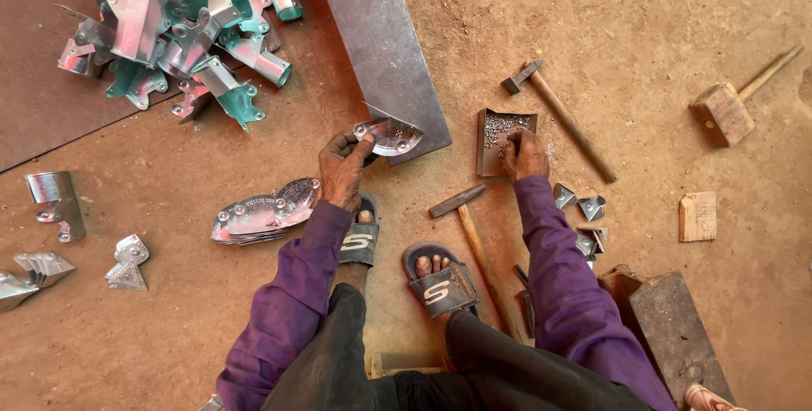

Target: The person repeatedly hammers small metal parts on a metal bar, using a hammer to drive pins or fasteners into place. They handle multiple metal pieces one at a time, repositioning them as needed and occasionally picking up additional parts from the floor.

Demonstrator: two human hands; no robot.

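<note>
Galvanised plate (pixel 391 134) pinched by left hand (pixel 341 167) fingers | right hand (pixel 524 156) fingers pressed together in rivet tray (pixel 493 136) | 2 hammers (pixel 474 233) on floor

The dirt floor (pixel 643 13) carries a long steel plate (pixel 381 39) beyond the left fingers (pixel 338 147), a small tray of rivets (pixel 499 136) under the right fingers (pixel 512 150), two hammers (pixel 558 115) near them, and a wooden mallet (pixel 727 106) well apart.
</note>
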